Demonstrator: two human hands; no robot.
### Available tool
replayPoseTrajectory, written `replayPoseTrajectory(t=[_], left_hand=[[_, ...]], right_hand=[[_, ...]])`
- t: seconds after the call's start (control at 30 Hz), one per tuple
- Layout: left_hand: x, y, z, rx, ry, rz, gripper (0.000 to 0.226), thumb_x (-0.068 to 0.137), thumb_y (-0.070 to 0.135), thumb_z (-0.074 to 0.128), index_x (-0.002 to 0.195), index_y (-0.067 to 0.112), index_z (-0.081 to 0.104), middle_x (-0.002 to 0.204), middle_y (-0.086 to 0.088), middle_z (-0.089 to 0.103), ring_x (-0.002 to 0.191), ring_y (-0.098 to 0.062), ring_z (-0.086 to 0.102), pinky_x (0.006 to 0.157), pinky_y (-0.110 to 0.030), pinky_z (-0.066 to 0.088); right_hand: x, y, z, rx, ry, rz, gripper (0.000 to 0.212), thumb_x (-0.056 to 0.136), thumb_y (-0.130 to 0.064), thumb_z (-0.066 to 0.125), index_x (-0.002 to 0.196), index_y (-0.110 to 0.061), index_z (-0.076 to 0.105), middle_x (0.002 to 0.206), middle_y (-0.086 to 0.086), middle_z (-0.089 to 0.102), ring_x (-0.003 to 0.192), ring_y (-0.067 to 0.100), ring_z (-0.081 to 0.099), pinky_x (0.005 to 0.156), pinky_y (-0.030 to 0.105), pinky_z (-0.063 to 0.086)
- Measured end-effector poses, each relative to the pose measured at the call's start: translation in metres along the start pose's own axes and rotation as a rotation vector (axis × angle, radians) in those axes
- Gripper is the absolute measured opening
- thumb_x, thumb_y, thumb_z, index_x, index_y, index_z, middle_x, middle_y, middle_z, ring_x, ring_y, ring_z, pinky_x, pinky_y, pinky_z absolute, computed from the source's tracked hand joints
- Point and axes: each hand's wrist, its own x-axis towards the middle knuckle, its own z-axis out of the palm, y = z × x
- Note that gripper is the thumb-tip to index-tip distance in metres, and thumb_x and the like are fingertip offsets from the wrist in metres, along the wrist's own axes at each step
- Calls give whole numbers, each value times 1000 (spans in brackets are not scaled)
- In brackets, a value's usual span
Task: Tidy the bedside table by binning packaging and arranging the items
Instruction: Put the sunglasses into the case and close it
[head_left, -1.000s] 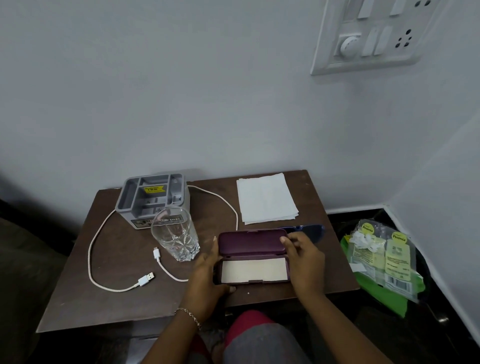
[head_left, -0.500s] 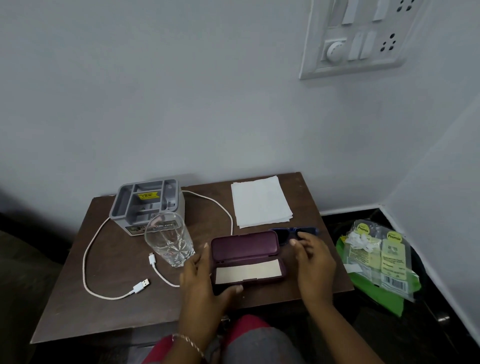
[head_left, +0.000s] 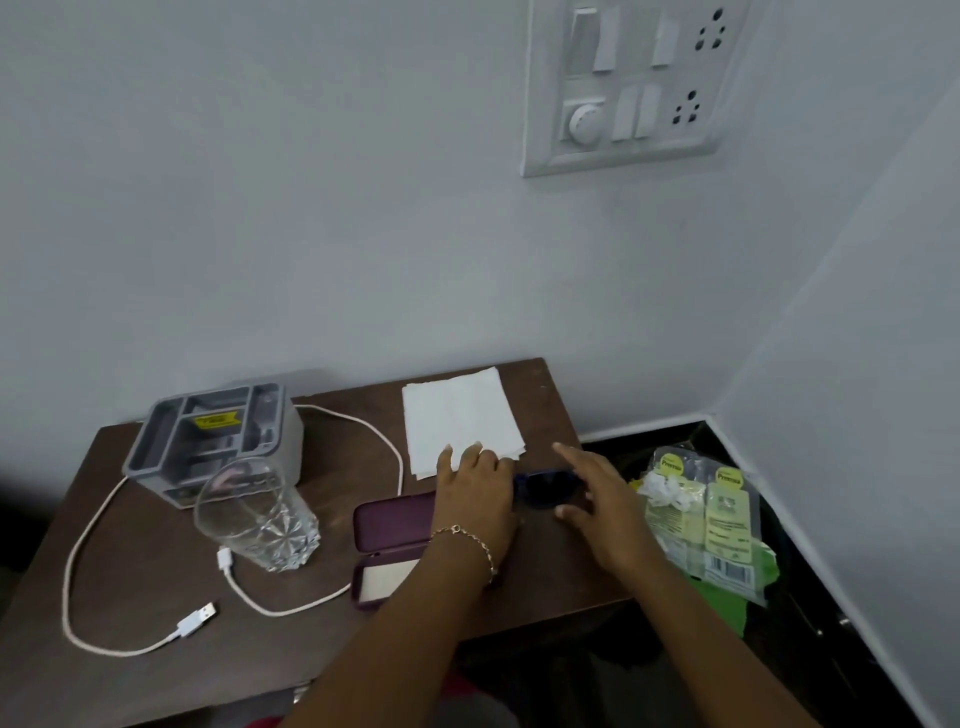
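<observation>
Noted sunglasses (head_left: 549, 486) flat on the table (head_left: 156, 571), just right of the open case (head_left: 395, 522), long axis left-to-right. Noted left hand (head_left: 478, 491) at the left end, right hand (head_left: 595, 491) at the right end, both with fingers extended, gripping nothing. Judged both equally near.

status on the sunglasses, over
Right hand open over sunglasses; left hand covers their end, grip hidden. Glasses case open beneath left wrist. Nothing blocking.
</observation>
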Motion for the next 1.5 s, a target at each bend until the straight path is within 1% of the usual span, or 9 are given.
replayPoseTrajectory(t=[0.13, 0.4, 0.53, 0.63, 0.73, 0.9, 1.2, 1.4, 1.5], left_hand=[[5, 2, 13, -43, 22, -5, 47, 87, 41, 52, 130, 23, 45, 131, 1, 52, 130, -18, 38, 115, -42, 6], [13, 4, 14, -114, 55, 70, 46, 83, 38, 59, 126, 27, 47, 128, 6, 52, 128, -15, 39, 111, -41, 1], [20, 6, 8, -185, 50, 133, 47, 81, 23, 63, 126, 30, 48, 126, 6, 54, 124, -16, 45, 111, -37, 0], [23, 5, -3, -366, 41, 198, 50, 81, 14, 65, 127, 28, 51, 127, 3, 55, 118, -17, 50, 107, -27, 22], [14, 0, -28, -582, 96, 232, 50, 77, 9, 70, 124, 22, 58, 121, 0, 60, 109, -15, 55, 89, -8, 34], [-30, -32, -67, -715, 335, 278, 51, 68, 11, 80, 116, 16, 64, 109, 5, 66, 97, -4, 60, 88, -8, 45], [-114, -108, -30, -721, 294, 36, 55, 65, 7, 80, 109, 33, 60, 104, 19, 59, 99, -1, 58, 84, -11, 48], [-114, -124, 2, -745, 170, -14, 48, 67, 7, 80, 111, 23, 66, 102, 15, 60, 92, -1, 58, 83, -15, 50], [-112, -126, 7, -741, 159, -14, 50, 65, 6, 80, 110, 23, 67, 100, 23, 56, 91, 7, 56, 78, -5, 45]], right_hand=[[8, 6, -1, -83, -33, -92, 57, 78, -5, 70, 130, -23, 55, 125, -2, 55, 114, 12, 51, 94, 15, 35], [17, 19, -22, -106, -30, -54, 35, 83, -8, 65, 117, -16, 66, 109, 5, 61, 99, 18, 57, 88, 24, 43], [19, 22, -44, 79, 60, 69, 27, 78, 0, 69, 100, -15, 74, 93, 4, 67, 86, 17, 64, 72, 6, 44], [18, 13, -64, 308, 45, 159, 25, 79, 4, 67, 99, -10, 72, 93, 12, 72, 82, 17, 69, 70, 13, 54], [13, -7, -82, 429, 44, 155, 22, 82, 3, 65, 100, -8, 72, 85, 2, 73, 72, 4, 70, 62, 12, 54], [-3, -52, -79, 579, -10, 123, 21, 84, -2, 65, 94, -18, 73, 77, -10, 76, 74, 3, 71, 63, 11, 53], [-20, -88, 15, 284, -198, 167, 15, 79, -6, 71, 80, -21, 73, 78, 3, 74, 77, 18, 71, 73, 27, 58], [-20, -82, 38, 86, -246, 197, 7, 80, -7, 72, 86, -9, 75, 77, 6, 71, 67, 9, 63, 57, 5, 45], [-19, -83, 40, 30, -269, 190, 9, 81, -6, 70, 88, -7, 74, 77, 6, 69, 65, 7, 59, 54, 2, 41]])
